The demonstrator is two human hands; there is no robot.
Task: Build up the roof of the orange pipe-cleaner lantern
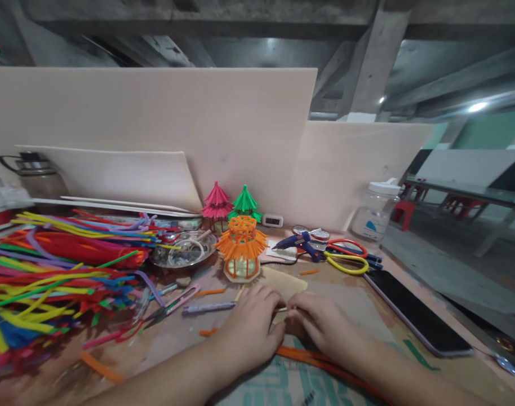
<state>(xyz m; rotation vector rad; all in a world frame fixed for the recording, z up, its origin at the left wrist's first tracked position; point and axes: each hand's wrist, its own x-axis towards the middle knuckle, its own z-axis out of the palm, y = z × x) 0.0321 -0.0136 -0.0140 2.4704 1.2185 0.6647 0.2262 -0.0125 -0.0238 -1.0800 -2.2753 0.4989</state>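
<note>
- Orange pipe cleaners (320, 358) lie on the table under the right wrist; the left hand (251, 324) and right hand (320, 324) meet just above them, fingers bunched at a thin stick (283, 309) on a tan card (283, 285), though whether they pinch it I cannot tell
- Writing: teal print on the sheet (278, 386) under the forearms, too cut off to read; the bottle (376, 211) bears a blue mark, illegible
- Surface: a worn wooden table (173, 332) strewn with cut orange bits, pale boards (223, 129) standing behind it, bare concrete beams overhead
- Counts: three small pagoda models, one orange (242, 245), one pink (216, 204), one green (245, 204); one blue glue gun (300, 242); two scissors, red (346, 246) and yellow (346, 264); one dark phone (418, 318) at the right edge; one metal dish (183, 249); one big heap of mixed-colour cleaners (50, 265) on the left
</note>
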